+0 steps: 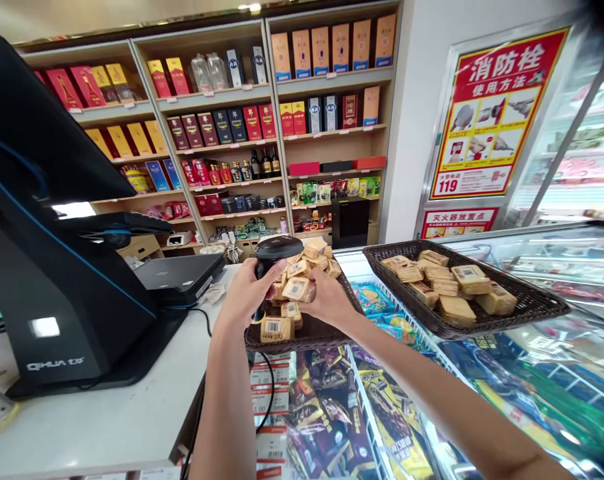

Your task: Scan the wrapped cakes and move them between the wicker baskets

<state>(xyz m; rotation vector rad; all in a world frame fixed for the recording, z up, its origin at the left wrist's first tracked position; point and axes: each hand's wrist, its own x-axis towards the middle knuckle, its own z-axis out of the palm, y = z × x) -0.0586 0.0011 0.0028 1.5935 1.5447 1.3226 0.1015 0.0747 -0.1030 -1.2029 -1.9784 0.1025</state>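
My left hand (246,290) is wrapped round a black handheld barcode scanner (279,247), its head above a brown wicker basket (327,333). My right hand (332,299) grips a small tan packet (298,289) with a barcode label turned upward, just below the scanner's head. More tan packets are piled in the basket around both hands, and one labelled packet (277,329) lies at its near left corner. Part of the scanner's handle is hidden by my left fingers. A black cable (268,400) hangs below the basket.
A second wicker basket (542,308) with more packets rests on the glass-topped freezer (502,387) at right. To the left, a black checkout terminal (57,293) stands on the white counter (107,427). Shelves (277,147) of boxes and bottles line the back wall.
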